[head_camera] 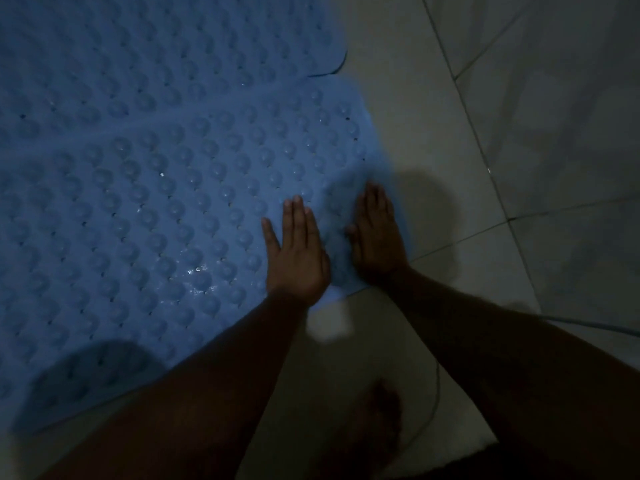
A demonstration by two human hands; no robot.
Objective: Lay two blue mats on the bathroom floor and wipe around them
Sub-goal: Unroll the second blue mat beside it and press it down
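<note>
Both palms flat, fingers straight: left hand (294,251) and right hand (377,237) press near mat (173,202) corner onto floor (450,168); second mat (138,46) lies just beyond.

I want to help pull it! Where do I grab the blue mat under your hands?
Probably the near blue mat at its corner, between the left hand and right hand, coming from the tile floor side. The mat lies thin and flat, so slide fingers under that free edge and pinch.
</note>
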